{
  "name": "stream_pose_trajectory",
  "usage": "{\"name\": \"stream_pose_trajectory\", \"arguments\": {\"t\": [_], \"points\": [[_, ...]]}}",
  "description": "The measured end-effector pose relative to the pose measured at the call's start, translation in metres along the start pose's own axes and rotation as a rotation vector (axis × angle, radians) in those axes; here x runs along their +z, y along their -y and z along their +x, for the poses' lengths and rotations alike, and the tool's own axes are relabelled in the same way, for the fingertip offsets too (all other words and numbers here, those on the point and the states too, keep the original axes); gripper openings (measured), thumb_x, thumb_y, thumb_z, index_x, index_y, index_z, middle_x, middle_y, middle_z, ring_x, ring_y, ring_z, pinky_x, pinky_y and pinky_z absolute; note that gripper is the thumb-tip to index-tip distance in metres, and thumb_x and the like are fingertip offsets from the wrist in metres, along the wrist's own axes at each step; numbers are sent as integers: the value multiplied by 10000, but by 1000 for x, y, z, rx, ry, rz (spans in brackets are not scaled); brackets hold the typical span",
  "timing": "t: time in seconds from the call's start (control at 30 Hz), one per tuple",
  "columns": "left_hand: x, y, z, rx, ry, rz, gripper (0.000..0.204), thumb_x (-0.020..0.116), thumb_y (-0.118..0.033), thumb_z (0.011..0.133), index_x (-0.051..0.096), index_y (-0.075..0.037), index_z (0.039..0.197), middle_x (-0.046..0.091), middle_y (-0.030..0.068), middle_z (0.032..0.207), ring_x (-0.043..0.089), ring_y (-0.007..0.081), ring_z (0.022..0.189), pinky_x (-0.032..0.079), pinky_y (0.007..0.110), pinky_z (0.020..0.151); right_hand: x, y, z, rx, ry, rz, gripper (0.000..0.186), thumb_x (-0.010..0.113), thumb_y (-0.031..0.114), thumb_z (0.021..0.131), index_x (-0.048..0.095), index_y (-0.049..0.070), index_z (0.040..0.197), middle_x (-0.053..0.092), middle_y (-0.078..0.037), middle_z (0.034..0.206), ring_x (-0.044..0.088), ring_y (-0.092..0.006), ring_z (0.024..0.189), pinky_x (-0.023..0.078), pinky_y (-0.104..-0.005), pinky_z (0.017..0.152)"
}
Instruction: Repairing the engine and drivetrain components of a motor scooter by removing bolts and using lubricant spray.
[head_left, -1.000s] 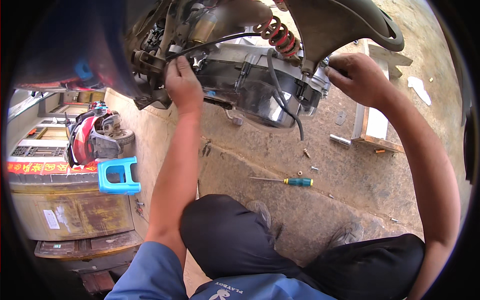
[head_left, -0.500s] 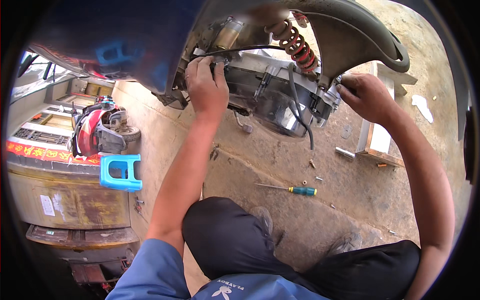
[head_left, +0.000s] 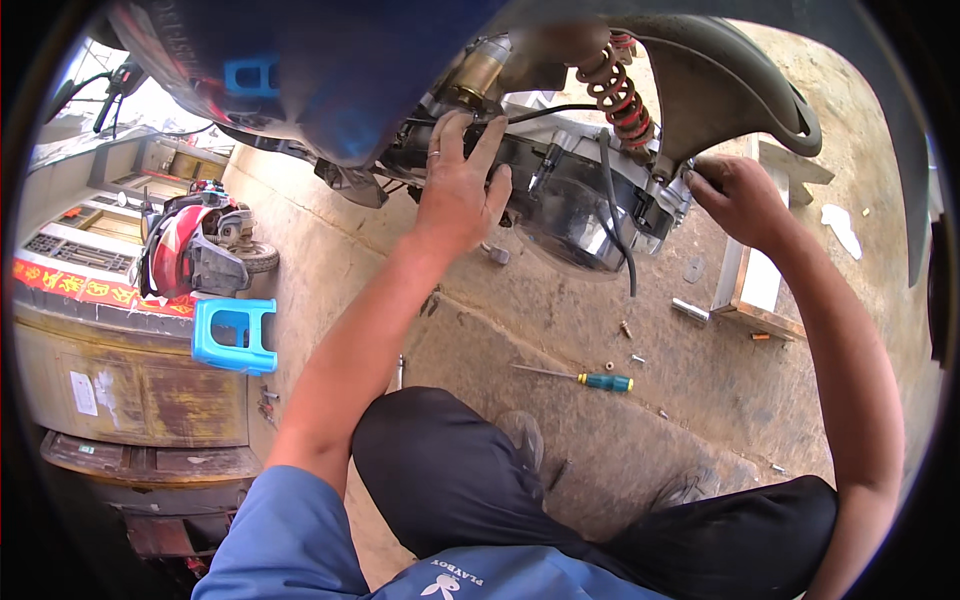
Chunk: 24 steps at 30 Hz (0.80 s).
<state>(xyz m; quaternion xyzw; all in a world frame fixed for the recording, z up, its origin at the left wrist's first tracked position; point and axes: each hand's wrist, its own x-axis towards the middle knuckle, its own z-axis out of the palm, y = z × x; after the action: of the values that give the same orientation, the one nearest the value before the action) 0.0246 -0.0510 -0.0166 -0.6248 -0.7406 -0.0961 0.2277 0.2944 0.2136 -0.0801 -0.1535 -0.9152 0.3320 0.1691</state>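
A scooter with a dark blue body panel (head_left: 330, 60) stands before me, its engine (head_left: 575, 222) exposed. My left hand (head_left: 462, 195) rests at the engine's front part, fingers spread, just below a brass-coloured cylinder (head_left: 477, 72). Whatever lies under those fingertips is hidden. At the engine's rear end, my right hand (head_left: 742, 195) has curled fingers with the thumb pressed against the index finger; anything between them is too hidden to name. Between the hands are a black hose (head_left: 608, 185) and a red-and-grey spring (head_left: 618, 95), beside the dark rear fender (head_left: 735, 90).
On the floor lie a green-handled screwdriver (head_left: 605, 382), a metal tube (head_left: 690, 310) and several small bolts. A wooden-edged white piece (head_left: 762, 280) is near my right forearm. To the left are a blue plastic stool (head_left: 235, 352) and a red scooter (head_left: 182, 250).
My left hand has shifted right along the engine, and its fingers are spread wider. The engine and spring appear slightly further right. My right hand stays at the engine's rear end.
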Motion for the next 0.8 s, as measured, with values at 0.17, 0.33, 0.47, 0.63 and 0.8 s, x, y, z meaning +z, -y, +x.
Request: {"name": "stream_pose_trajectory", "arguments": {"t": [0.17, 0.33, 0.47, 0.63, 0.8], "points": [[3, 1, 3, 32, -40, 140, 502, 666, -198, 932, 649, -16, 1400, 496, 283, 1371, 461, 462, 1330, 369, 597, 1132, 0, 3, 0, -33, -9, 7, 285, 623, 223, 997, 616, -43, 897, 568, -251, 757, 544, -389, 681, 458, -485, 681], [-1, -13, 6, -19, -20, 241, 488, 654, -210, 929, 688, -29, 1380, 529, 290, 1366, 468, 457, 1325, 363, 587, 1143, -5, 8, -2, -1, -6, 37, 288, 622, 224, 987, 623, -46, 888, 594, -262, 750, 587, -416, 689, 470, -502, 694], [4, -16, 10, -46, -7, 260, 493, 638, -243, 960, 674, -11, 1395, 536, 296, 1371, 477, 456, 1316, 381, 540, 1164, -7, 4, 0, 0, 16, 21, 306, 630, 238, 1020, 628, -49, 914, 514, -230, 704, 481, -325, 635, 444, -458, 642], [4, -27, 12, -57, 39, 365, 520, 634, -277, 1015, 617, 27, 1437, 593, 274, 1291, 509, 454, 1280, 436, 508, 1131, -10, 8, -1, 42, 37, 24, 286, 632, 229, 998, 639, -39, 899, 574, -243, 712, 556, -390, 648, 469, -481, 669], [0, -33, 12, -77, 52, 314, 554, 621, -304, 1028, 586, 65, 1440, 637, 244, 1267, 566, 447, 1250, 460, 508, 1111, -10, 9, -1, 42, 29, 8, 285, 629, 230, 985, 635, -38, 888, 588, -253, 732, 591, -402, 666, 471, -497, 673]]}}
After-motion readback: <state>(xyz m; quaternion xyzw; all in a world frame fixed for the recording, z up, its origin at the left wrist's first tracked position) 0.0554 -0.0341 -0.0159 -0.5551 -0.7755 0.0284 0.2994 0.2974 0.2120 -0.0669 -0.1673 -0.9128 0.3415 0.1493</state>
